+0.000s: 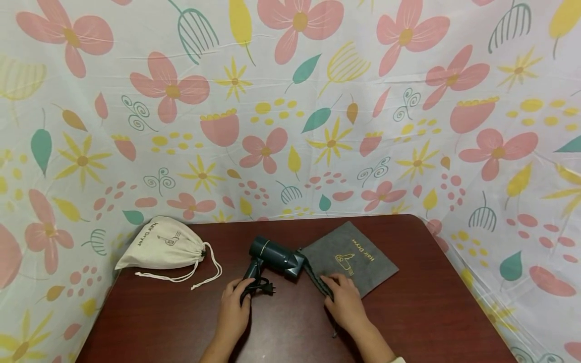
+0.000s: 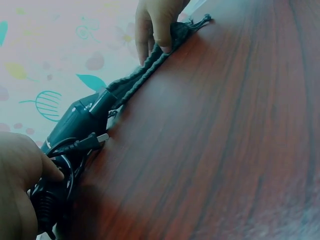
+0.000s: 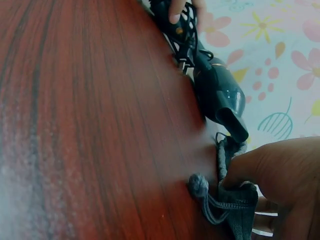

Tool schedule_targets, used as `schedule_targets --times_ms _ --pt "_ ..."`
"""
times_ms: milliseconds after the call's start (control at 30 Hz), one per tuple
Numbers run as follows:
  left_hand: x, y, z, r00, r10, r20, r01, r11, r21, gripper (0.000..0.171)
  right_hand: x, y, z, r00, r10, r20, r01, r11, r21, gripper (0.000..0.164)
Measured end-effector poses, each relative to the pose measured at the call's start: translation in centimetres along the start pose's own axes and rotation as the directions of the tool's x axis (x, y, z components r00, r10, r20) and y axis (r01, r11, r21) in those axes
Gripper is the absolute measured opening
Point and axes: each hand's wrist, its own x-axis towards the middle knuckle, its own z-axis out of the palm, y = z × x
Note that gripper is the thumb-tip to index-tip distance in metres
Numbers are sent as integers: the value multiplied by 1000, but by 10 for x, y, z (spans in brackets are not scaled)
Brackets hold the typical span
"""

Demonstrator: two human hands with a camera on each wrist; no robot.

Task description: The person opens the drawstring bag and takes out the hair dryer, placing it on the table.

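A dark green hair dryer (image 1: 274,254) lies at the middle of the table, its flat nozzle (image 3: 234,125) pointing right. My left hand (image 1: 235,305) grips its handle, together with the bundled black cord; the plug (image 2: 92,142) sticks out beside the barrel. A flat grey drawstring bag (image 1: 360,257), printed "Hair Dryer" with a gold dryer picture, lies to the right. My right hand (image 1: 347,302) pinches the gathered edge of its mouth, which faces the dryer. The nozzle is right at that mouth. The bag's knotted drawstring (image 3: 200,187) hangs beside my right thumb.
A cream drawstring pouch (image 1: 159,247), also printed "Hair Dryer", stands at the table's back left with its white cords trailing forward. The dark red wooden table (image 1: 281,333) ends at a flower-patterned cloth (image 1: 272,126) behind and at both sides.
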Motion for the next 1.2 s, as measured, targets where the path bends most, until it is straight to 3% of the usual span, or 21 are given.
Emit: schedule_targets --times_ms 433,733,1000,1200 --pt "5 -1 -6 996 -51 77 51 999 -5 44 -6 1 -5 1000 20 -5 -20 1000 -8 47" --pt "4 1 -4 996 -69 57 71 997 -22 44 -8 8 -5 999 -1 -35 1 1000 -7 51" --pt "3 4 -2 996 -74 48 77 995 -58 43 -10 12 -10 1000 9 22 -9 1000 0 57" --pt "3 5 -2 995 -81 59 85 994 -64 43 -11 15 -10 1000 12 20 -12 1000 13 62"
